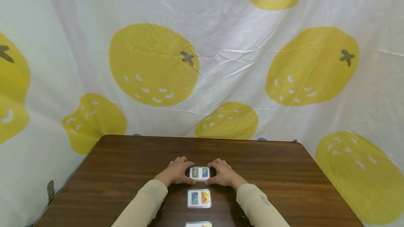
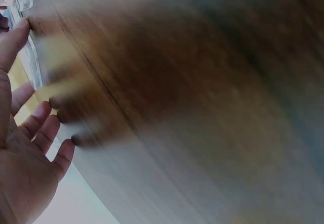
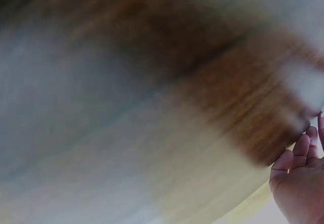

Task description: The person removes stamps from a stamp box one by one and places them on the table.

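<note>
Fruit-printed cloth (image 1: 227,27) is draped behind the brown table (image 1: 271,174); now the farthest picture case (image 1: 200,173) is being pinched at its ends by left hand (image 1: 176,172) and right hand (image 1: 224,174), second case (image 1: 199,198) and third case (image 1: 199,224) lined up nearer.

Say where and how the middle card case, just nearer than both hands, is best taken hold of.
Probably grip the middle card case by its left and right edges, left hand and right hand coming from their own sides: it lies flat on the table, so its thin edges look easiest to pinch, with bare wood beside both.
</note>
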Tool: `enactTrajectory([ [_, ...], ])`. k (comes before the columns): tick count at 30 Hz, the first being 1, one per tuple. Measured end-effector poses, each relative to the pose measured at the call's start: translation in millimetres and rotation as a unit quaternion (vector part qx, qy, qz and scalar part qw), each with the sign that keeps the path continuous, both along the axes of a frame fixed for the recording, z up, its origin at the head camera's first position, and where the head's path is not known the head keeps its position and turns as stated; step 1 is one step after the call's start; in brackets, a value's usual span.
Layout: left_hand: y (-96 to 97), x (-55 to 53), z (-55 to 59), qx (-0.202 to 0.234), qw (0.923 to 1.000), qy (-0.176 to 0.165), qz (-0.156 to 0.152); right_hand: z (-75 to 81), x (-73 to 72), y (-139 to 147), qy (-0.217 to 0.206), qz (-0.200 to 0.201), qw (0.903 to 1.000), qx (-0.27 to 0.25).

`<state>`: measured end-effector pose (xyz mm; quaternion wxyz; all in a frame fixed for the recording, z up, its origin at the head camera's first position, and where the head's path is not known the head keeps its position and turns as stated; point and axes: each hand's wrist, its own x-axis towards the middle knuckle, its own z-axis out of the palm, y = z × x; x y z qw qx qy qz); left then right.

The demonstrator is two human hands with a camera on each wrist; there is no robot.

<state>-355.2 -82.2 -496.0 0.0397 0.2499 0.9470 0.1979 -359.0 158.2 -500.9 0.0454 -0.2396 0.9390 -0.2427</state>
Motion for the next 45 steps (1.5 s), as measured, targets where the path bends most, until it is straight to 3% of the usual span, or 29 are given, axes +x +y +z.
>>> enactTrajectory([
  [10, 0.5, -2.8, 1.0, -0.030, 0.9995, 0.006, -0.005, 1.1, 0.5, 1.1, -0.007, 0.003, 1.0000, -0.001],
  [18, 4.6, -2.3, 0.8, -0.060, 0.9975, 0.034, -0.015, 1.6, 0.3, 1.3, 0.001, 0.004, 0.9999, 0.013],
  [28, 4.1, -2.3, 0.0, -0.051, 0.9981, 0.032, -0.009, 2.9, 1.1, 0.2, 0.025, 0.008, 0.9989, 0.038],
  [38, 3.2, -4.6, -1.2, -0.071, 0.9949, 0.053, -0.048, -1.0, 1.6, 0.0, 0.028, 0.008, 0.9992, 0.027],
  [45, 5.1, -3.1, -1.5, -0.073, 0.9947, 0.060, -0.041, -1.2, 1.5, 0.2, 0.031, 0.007, 0.9992, 0.025],
])
